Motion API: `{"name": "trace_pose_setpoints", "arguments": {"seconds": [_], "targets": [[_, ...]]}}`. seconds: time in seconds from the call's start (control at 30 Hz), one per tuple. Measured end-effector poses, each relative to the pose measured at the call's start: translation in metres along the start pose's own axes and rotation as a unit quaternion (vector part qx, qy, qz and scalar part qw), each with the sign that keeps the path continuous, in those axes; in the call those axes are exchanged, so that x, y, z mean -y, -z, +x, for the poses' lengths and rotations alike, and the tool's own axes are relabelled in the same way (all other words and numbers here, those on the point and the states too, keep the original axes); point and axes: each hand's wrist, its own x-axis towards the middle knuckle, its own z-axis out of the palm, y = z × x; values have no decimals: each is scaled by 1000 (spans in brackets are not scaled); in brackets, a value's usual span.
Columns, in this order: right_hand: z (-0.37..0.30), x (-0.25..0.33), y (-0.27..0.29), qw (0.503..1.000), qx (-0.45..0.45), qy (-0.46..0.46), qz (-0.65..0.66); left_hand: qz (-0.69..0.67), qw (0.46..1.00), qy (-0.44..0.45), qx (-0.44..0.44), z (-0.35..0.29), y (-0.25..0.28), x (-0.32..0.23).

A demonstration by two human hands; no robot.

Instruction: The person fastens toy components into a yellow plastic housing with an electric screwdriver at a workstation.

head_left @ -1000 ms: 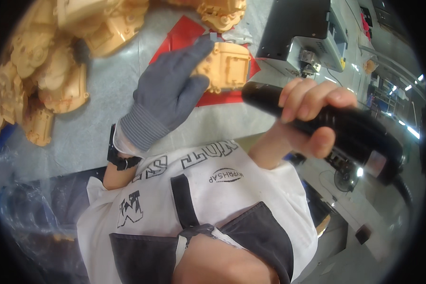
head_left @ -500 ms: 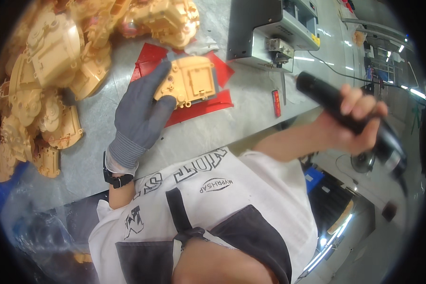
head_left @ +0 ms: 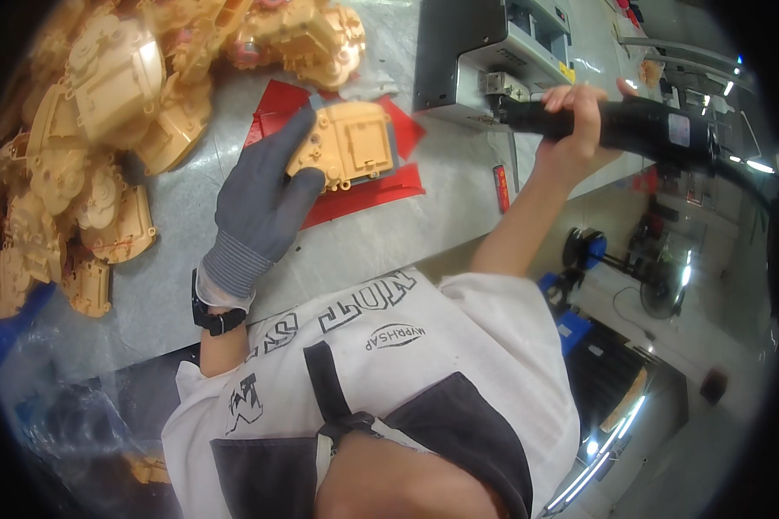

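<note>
- A heap of tan plastic housings (head_left: pixel 95 147) lies on the grey surface (head_left: pixel 363 246) at the far left, some stacked on each other.
- The left hand (head_left: pixel 264 203), in a grey glove, presses flat with fingers spread on one tan plastic housing (head_left: pixel 350 143), thumb along its near edge; a black wristwatch (head_left: pixel 216 318) sits below the glove's cuff.
- That housing rests on a red mat (head_left: pixel 363 190), just right of the heap.
- A grey machine (head_left: pixel 485 52) stands behind the mat.
- The bare right hand (head_left: pixel 571 130) is closed around a black electric screwdriver (head_left: pixel 632 125), held level with its tip towards the machine.
</note>
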Motion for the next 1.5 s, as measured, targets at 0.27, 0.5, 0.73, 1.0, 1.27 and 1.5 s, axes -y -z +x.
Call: {"name": "trace_pose_setpoints", "arguments": {"seconds": [0.27,0.5,0.73,1.0,1.27,1.5], "targets": [[-66,47,-46,942,205,-26,263,18,994,-98,-46,-1,0,17],[-82,38,-86,936,281,-39,206,-26,999,-20,-16,0,6,17],[-88,34,-100,960,245,-51,125,-44,997,-51,-37,-2,5,19],[-82,23,-104,933,346,-16,98,-27,998,-45,-27,0,10,18],[-77,22,-105,927,357,-12,111,-39,994,-72,-74,2,1,22],[-78,19,-99,905,399,-17,145,-22,994,-76,-70,0,-2,24]]}}
